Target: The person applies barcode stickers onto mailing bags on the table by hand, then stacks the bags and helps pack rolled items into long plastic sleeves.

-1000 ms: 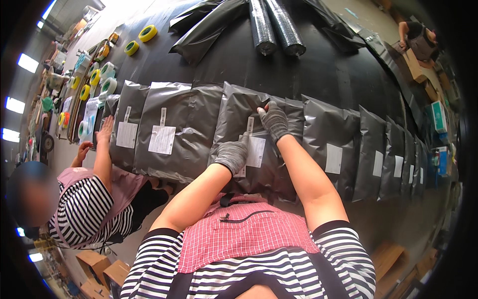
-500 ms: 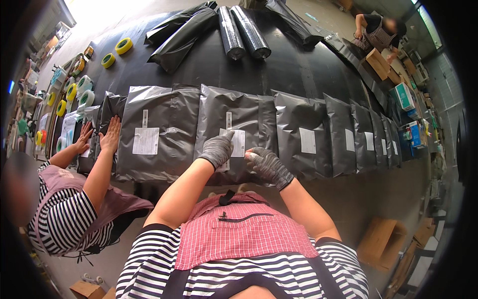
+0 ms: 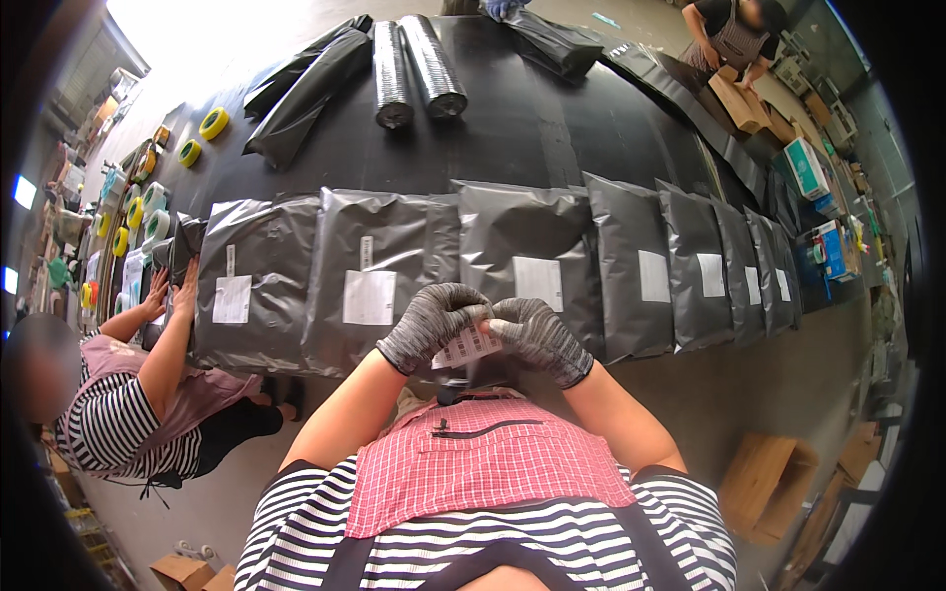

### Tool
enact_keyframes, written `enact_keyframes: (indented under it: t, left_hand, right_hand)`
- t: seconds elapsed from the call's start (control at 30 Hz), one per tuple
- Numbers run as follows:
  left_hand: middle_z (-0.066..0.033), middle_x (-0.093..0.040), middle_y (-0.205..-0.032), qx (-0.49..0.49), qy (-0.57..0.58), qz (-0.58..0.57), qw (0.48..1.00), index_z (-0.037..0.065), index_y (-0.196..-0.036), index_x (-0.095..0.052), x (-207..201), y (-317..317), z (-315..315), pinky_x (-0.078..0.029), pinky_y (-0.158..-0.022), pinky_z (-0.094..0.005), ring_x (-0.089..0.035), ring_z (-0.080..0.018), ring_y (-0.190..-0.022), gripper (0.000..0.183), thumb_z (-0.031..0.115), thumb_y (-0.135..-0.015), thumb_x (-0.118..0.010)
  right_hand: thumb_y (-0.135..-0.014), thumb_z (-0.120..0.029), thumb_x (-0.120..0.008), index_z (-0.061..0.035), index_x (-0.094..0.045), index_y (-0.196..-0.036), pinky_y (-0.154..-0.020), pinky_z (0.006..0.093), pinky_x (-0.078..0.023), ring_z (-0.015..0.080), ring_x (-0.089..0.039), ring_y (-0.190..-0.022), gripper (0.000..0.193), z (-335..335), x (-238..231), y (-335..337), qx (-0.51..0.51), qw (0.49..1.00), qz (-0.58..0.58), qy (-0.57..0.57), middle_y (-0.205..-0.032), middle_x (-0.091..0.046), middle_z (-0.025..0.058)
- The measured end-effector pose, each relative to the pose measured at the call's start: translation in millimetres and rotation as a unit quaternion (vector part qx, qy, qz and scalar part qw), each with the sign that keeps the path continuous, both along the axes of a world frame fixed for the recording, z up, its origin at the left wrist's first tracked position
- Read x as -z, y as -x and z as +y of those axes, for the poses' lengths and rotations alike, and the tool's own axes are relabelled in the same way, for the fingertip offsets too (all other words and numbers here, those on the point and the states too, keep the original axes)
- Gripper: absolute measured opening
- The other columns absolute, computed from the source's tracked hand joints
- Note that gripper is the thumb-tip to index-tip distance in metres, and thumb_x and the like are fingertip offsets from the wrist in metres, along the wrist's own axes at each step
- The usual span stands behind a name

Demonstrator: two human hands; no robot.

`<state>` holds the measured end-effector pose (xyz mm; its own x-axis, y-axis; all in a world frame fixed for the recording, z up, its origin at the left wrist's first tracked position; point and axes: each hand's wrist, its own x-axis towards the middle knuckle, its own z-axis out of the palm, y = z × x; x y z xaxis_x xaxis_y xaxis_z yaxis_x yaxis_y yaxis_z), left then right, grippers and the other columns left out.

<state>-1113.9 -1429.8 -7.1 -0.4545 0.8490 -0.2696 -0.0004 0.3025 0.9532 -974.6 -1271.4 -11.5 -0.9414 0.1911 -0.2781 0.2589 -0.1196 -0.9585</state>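
Note:
In front of my body, my left hand (image 3: pixel 426 323), in a grey knit glove, is closed on a small white label sheet (image 3: pixel 465 350) printed with dark codes. My right hand (image 3: pixel 544 338), gloved the same way, pinches the sheet's upper edge, fingertips meeting those of the left. Behind my hands lies a grey plastic mailing bag (image 3: pixel 512 222) with a white shipping label (image 3: pixel 538 284). To its left, another grey bag (image 3: pixel 340 212) bears a white label (image 3: pixel 370 297) and a narrow barcode sticker (image 3: pixel 367 253).
More labelled bags (image 3: pixel 633 217) continue rightward along the black table (image 3: pixel 512 128). Two shiny black rolls (image 3: pixel 391 79) lie across it. Tape rolls (image 3: pixel 214 123) sit at left. A co-worker (image 3: pixel 133 404) presses a bag at left; another person (image 3: pixel 734 44) handles cardboard at far right.
My hands have come together around the label sheet, off the bag at left. The bags and table have shifted left in view. A blue-gloved hand now shows at the far edge.

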Motion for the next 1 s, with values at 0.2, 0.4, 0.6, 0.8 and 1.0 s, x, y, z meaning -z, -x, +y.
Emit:
enact_keyframes:
  t: [0.2, 0.4, 0.6, 0.8, 1.0]
  left_hand:
    - [-0.0093, -0.070, -0.081, -0.048, 0.060, 0.119, 0.990, -0.001, -0.095, -0.074, 9, -40, 69, -0.053, -0.071, -0.0312, -0.065, -0.0132, -0.077, 0.019, 0.017, -0.090, -0.074]
    - [-0.0168, -0.064, -0.076, -0.105, 0.164, 0.325, 0.925, 0.002, -0.083, -0.070, 16, -62, 104, -0.050, -0.067, -0.0425, -0.063, -0.0341, -0.071, 0.037, 0.038, -0.082, -0.080]
    - [-0.0178, -0.068, -0.082, -0.126, 0.273, 0.358, 0.884, 0.006, -0.090, -0.072, 19, -44, 121, -0.051, -0.070, -0.0455, -0.065, -0.0369, -0.077, 0.038, 0.044, -0.091, -0.068]
    - [-0.0148, -0.071, -0.091, 0.053, 0.341, 0.358, 0.868, 0.018, -0.128, -0.060, 51, -47, 144, -0.054, -0.076, -0.0483, -0.069, -0.0351, -0.085, 0.033, 0.032, -0.100, -0.051]
    - [-0.0132, -0.072, -0.088, 0.051, 0.311, 0.387, 0.867, 0.016, -0.123, -0.058, 60, -47, 140, -0.054, -0.072, -0.0492, -0.071, -0.0333, -0.081, 0.029, 0.026, -0.096, -0.053]
  right_hand:
    - [-0.088, -0.023, -0.071, 0.0002, -0.073, -0.109, -0.081, 0.0347, -0.054, 0.0244, -0.072, -0.088, 0.032, 79, 13, -33, -0.035, 0.983, 0.008, -0.180, -0.095, -0.074, 0.0197]
    - [-0.090, -0.019, -0.069, -0.0032, -0.074, -0.106, -0.079, 0.0374, -0.055, 0.0291, -0.072, -0.086, 0.023, 112, 39, -30, -0.039, 0.977, -0.003, -0.208, -0.095, -0.074, 0.0185]
    - [-0.088, -0.018, -0.072, -0.0031, -0.071, -0.094, -0.074, 0.0330, -0.053, 0.0209, -0.067, -0.075, 0.016, 151, 71, -8, 0.021, 0.989, 0.026, -0.146, -0.083, -0.071, 0.0126]
    - [-0.082, -0.014, -0.077, -0.0021, -0.066, -0.098, -0.080, 0.0316, -0.053, 0.0165, -0.066, -0.085, 0.022, 173, 111, 45, 0.042, 0.989, 0.064, -0.124, -0.092, -0.071, 0.0082]
    - [-0.085, -0.010, -0.072, -0.0035, -0.066, -0.100, -0.080, 0.0285, -0.052, 0.0098, -0.061, -0.085, 0.017, 171, 130, 57, 0.010, 0.991, 0.062, -0.114, -0.090, -0.069, 0.0025]
